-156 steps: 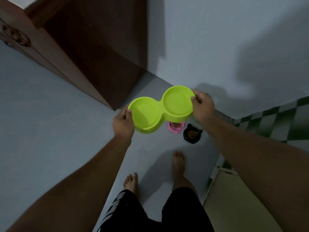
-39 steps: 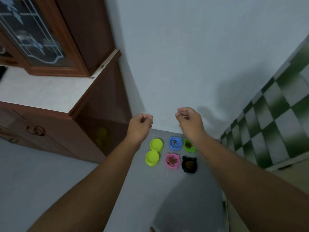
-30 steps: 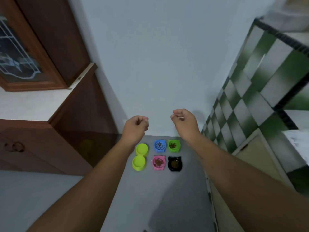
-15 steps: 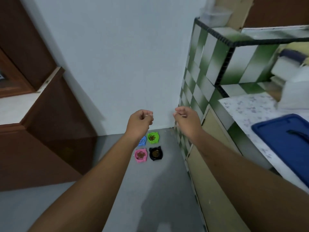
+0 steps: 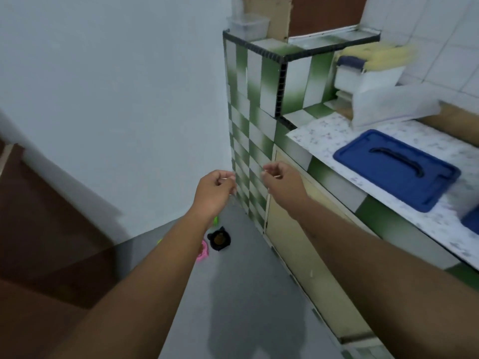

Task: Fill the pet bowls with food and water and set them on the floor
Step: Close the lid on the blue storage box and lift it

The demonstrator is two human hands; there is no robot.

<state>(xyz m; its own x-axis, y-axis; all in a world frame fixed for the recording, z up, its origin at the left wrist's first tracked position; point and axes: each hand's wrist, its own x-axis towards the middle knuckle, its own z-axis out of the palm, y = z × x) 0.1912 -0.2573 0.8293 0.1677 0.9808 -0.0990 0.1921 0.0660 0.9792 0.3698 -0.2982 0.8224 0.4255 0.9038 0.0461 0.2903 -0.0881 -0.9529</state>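
The view has swung further right than half a second ago, so the left forearm now covers most of the bowls and more of the table shows. The left grip [image 5: 215,193] and right grip [image 5: 282,182] are each curled narrow on nothing, raised side by side and apart. Beyond them on the grey floor [image 5: 246,281] stands the black bowl [image 5: 219,239] with brown food, the pink bowl [image 5: 204,251] just left of it half hidden, a sliver of green bowl [image 5: 215,221] farther off, and at right the table [image 5: 324,133] carries a blue lid [image 5: 396,168]
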